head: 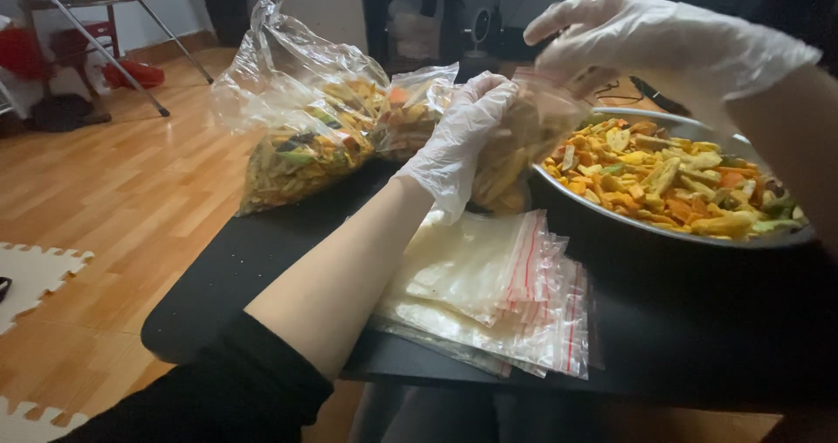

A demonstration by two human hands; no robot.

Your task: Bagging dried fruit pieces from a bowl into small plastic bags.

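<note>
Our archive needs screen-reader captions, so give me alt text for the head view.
Two gloved hands, left and right, hold a small clear bag of mixed dried chips over a black table, beside a metal bowl of chips, empty zip bags and a large bag.

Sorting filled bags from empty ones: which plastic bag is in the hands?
The small zip bag of chips, held by both gloved hands over the table; the big bag lies apart, the empties flat.

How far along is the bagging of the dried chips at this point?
Done: no finished small bag shows for certain. In hand: the left hand and right hand, both gloved, hold a small clear bag partly filled with chips. Left: the metal bowl is heaped with chips, the large plastic bag holds plenty, and a stack of empty zip bags lies on the black table.
</note>
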